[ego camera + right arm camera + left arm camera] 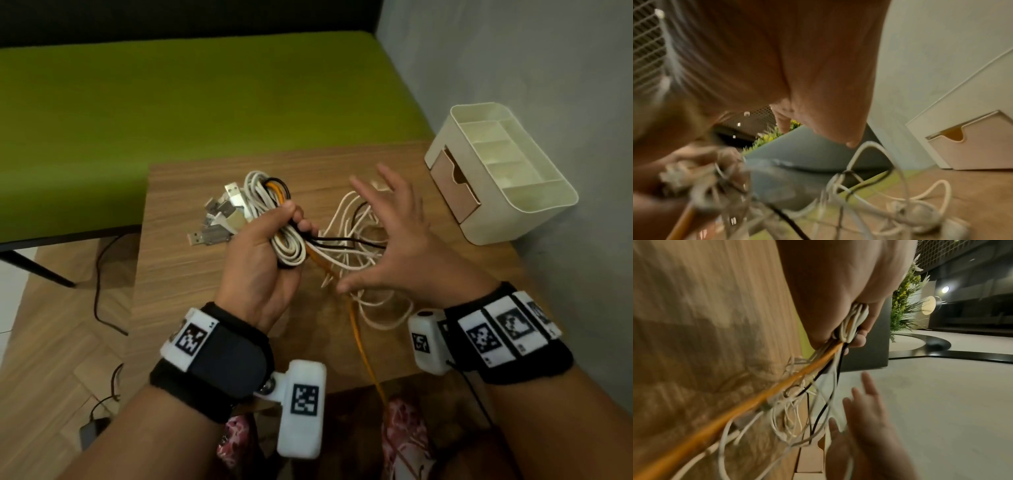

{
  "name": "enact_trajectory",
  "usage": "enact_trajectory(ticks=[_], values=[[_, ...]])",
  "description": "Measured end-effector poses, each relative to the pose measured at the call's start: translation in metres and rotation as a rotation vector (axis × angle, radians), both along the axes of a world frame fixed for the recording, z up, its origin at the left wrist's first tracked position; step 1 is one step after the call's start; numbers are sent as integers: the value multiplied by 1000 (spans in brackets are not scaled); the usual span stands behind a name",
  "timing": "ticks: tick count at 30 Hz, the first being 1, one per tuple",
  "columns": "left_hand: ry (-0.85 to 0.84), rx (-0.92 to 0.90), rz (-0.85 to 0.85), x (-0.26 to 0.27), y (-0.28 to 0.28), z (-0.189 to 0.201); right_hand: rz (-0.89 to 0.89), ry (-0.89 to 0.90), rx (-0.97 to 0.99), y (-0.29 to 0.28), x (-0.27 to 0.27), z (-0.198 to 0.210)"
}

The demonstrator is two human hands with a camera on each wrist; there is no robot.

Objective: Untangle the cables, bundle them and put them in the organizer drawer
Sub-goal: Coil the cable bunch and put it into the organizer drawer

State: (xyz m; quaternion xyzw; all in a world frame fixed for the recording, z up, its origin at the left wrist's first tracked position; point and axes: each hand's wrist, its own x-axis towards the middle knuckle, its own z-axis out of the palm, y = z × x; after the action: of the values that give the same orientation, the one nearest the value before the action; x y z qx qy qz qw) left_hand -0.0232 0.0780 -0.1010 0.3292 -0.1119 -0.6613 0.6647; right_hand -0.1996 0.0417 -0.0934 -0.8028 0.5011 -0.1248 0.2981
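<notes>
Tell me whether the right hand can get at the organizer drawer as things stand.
Probably yes. The right hand is open and holds nothing, and the organizer drawer sits slightly ajar to its right on the table, with bare wood between. Only loose cables lie under the hand.

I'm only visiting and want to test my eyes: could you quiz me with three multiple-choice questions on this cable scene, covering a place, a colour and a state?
1. Where is the organizer?
A on the floor
B on the table's far right corner
C on the green surface

2. What colour is the one bright cable?
A orange
B blue
C red

3. How is the right hand?
A gripping a plug
B fist
C open, fingers spread

Answers: B, it stands by the wall; A, orange runs toward the person; C, it holds nothing while the left hand grips the coil.
</notes>
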Motion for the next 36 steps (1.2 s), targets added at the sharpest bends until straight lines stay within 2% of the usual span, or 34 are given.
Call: enact_trajectory(ticks=[3,6,8,10,12,16,18,23,28,32,34,36], values=[[-1,57,49,0,-7,-7,21,-191,118,9,-1,17],[23,60,82,-1,-9,-10,-148,-519,226,17,-1,24],[48,33,103,0,-10,-9,-217,-551,451,25,6,25],[91,-3,112,-1,-9,-6,-177,-512,706,37,18,19],[130,-50,78,-4,-4,0,-191,-600,825,43,28,9],[146,-131,-44,-17,8,10,-366,-1071,832,31,33,-1],[126,-142,-86,-20,10,12,-425,-1158,704,24,31,0],[50,-133,-92,-25,13,13,-379,-947,341,11,31,6],[5,-126,-76,-22,12,16,-282,-812,127,2,30,11],[5,-80,-93,-23,9,10,-282,-693,86,2,28,10],[26,-9,-102,-24,5,-1,-289,-540,151,1,25,2],[36,110,-106,-25,2,-14,-269,-313,245,0,23,-9]])
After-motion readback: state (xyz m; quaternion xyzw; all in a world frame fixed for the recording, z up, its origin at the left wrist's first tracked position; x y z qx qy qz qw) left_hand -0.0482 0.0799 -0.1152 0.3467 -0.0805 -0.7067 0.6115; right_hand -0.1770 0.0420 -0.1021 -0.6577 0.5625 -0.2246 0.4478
